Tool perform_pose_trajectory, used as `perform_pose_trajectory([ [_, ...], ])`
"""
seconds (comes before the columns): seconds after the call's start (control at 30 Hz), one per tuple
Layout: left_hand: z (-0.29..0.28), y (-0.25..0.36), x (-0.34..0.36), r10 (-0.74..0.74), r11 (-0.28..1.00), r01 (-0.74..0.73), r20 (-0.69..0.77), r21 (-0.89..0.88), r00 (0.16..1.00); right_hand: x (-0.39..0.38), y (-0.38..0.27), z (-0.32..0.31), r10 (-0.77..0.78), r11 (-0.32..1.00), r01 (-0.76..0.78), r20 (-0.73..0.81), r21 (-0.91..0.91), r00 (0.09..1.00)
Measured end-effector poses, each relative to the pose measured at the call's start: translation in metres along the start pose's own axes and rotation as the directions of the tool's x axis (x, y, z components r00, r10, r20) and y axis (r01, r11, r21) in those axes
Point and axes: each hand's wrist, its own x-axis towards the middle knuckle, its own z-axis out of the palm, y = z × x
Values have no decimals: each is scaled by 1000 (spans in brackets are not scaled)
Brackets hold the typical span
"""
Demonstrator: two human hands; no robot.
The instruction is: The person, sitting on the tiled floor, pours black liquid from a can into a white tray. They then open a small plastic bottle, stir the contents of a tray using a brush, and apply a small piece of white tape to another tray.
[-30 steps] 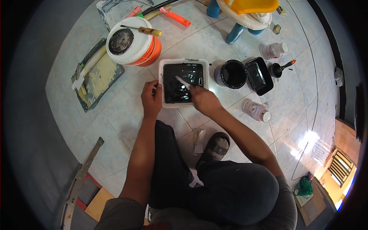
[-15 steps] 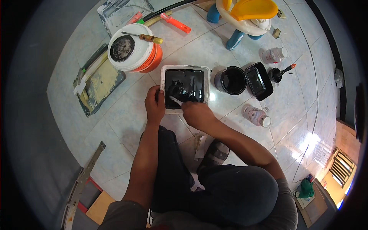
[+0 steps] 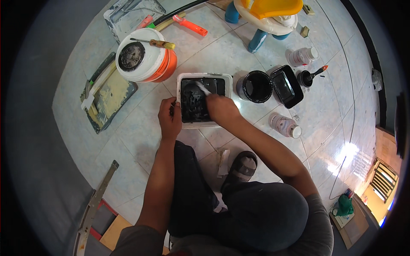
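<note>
Tiled floor [image 3: 141,141], frame centre: tray [image 3: 204,124] is steadied by left hand [image 3: 170,120], fingers curled on its rim; brush [image 3: 203,88] is pinched by right hand [image 3: 221,108] for stirring.

Daylight seems to enter from the lower right, where a white glare patch [image 3: 348,151] burns on the glossy floor tiles [image 3: 239,47]. The centre is evenly bright and sharp, with soft shadows; tile lines bow outward, and the rim fades into black vignette
</note>
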Motion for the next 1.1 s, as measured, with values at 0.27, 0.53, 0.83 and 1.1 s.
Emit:
perform_pose_trajectory([
  [0.27,2,2,-2,-11,1000,11,-2,-9,1000,1,-14,-6,-28,1000,26,95,17,995],
  [0.53,-1,-3,-3,-52,997,51,-12,-51,999,-16,-17,-12,40,996,-58,230,72,972],
  [0.83,1,-3,2,-11,1000,11,-13,-7,1000,-23,-13,-12,193,977,-208,251,35,949],
  [1.1,0,-17,0,11,1000,-11,-29,6,1000,-32,-3,-14,219,972,-232,184,49,958],
])
